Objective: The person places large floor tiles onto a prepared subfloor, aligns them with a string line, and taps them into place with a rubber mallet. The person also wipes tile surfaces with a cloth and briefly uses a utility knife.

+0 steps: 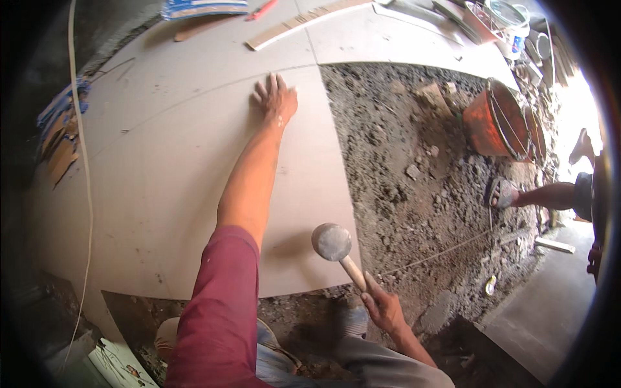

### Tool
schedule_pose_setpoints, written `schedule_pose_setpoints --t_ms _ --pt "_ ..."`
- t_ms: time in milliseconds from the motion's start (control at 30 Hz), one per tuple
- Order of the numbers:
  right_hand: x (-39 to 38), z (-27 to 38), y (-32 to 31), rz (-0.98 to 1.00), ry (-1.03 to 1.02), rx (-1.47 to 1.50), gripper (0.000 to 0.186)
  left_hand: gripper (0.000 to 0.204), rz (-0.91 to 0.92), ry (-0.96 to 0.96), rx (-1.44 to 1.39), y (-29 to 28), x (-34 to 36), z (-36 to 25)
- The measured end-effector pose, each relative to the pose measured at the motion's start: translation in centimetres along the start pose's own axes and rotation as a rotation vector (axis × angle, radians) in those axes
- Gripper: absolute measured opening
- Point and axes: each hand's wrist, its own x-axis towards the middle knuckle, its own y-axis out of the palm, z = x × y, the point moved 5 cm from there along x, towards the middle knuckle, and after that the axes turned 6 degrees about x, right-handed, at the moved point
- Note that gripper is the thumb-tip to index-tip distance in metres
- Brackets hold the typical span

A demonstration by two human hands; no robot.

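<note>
My left hand [277, 102] lies on a large pale floor tile [194, 174], close to its far right corner. Its fingers are spread and it holds nothing. Down at the near right corner, my right hand [384, 306] is wrapped round the wooden handle of a rubber mallet [332, 242]. The mallet's grey head hangs above the tile and casts a shadow on it; I cannot tell that they touch. A seam separates this tile from another tile beyond it. Rough grey mortar [401, 174] lies along the tile's right edge.
An orange bucket [495, 123] stands on the mortar at the right, near another person's sandalled foot [501, 193]. A thin string crosses the mortar. A wooden strip [304, 24] and red-handled tool [261, 10] lie on the far tiles. A pale cable [83, 149] runs down the left.
</note>
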Motion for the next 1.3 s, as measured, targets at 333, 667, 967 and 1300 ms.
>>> schedule_pose_setpoints --t_ms 333,667,967,1300 --pt "-4.2 -1.7 -0.9 -0.18 0.257 0.025 0.053 0.072 0.025 0.369 -0.501 -3.3 -1.0 -14.6" --pt "-22.8 -0.3 -4.7 -0.282 0.396 0.124 0.046 0.046 0.226 -0.137 -0.098 -28.8 -16.5 17.9" --pt "-55.3 5.0 -9.2 -0.073 0.795 -0.286 0.046 0.043 0.339 -0.211 -0.151 -55.6 -11.1 2.6" --pt "-62.3 20.8 -10.7 -0.094 0.745 -0.148 0.042 0.026 0.388 -0.401 -0.138 -72.5 -13.0 3.2"
